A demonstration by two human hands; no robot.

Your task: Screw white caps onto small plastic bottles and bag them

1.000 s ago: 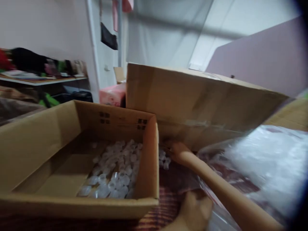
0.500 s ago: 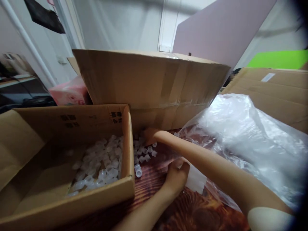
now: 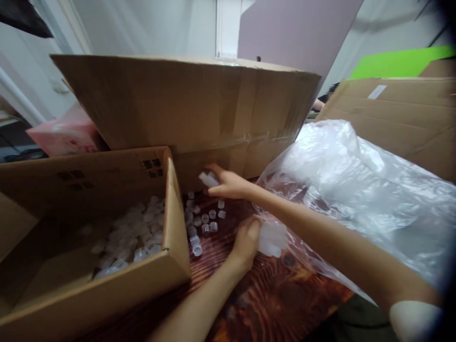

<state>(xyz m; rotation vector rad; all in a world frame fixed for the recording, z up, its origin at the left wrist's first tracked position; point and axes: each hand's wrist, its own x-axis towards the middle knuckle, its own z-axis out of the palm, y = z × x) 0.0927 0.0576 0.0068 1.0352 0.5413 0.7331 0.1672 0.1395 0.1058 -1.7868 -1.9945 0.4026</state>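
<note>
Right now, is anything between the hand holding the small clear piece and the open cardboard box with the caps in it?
Only the box's own side wall stands between the right hand, holding a small translucent plastic cap, and the caps inside.

Small translucent white plastic piece (image 3: pixel 208 179) pinched in right hand (image 3: pixel 228 184), lifted above counter. Larger translucent plastic piece (image 3: pixel 272 239) gripped in left hand (image 3: pixel 246 241). Loose small translucent plastic caps (image 3: pixel 204 219) scattered beneath.

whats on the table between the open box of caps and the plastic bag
In the head view, loose clear caps lie on the wood table beside the box, with both hands there, left and right.
</note>
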